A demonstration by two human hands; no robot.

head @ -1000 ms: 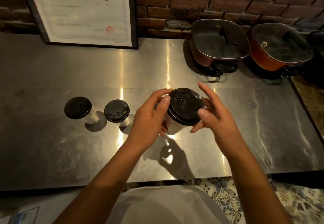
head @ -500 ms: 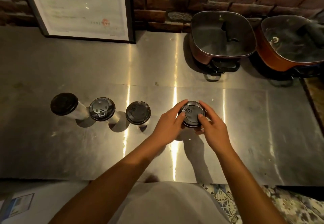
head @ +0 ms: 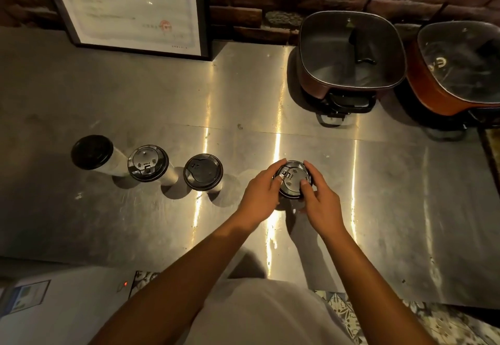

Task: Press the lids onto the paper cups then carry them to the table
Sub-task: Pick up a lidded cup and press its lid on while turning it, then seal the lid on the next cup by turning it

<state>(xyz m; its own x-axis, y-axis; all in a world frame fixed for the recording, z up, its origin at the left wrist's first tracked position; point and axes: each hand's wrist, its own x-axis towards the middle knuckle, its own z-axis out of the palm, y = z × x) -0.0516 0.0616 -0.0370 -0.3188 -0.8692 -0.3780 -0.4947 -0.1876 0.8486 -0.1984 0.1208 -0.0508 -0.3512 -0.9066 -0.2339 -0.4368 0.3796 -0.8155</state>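
Cup: the fourth paper cup (head: 293,196) stands on the worktop (head: 378,196), at 3 o'clock of three lidded cups (head: 203,173).
Fingers: my left hand (head: 261,196) and right hand (head: 320,204) curl round its black lid (head: 293,178), thumbs pressing.
Handling: light, thin-walled I judge; press the rim, never squeeze the wall.

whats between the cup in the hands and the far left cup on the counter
In the head view, two more lidded cups stand between the held cup and the far-left cup: the second cup and the third cup, then bare steel counter.
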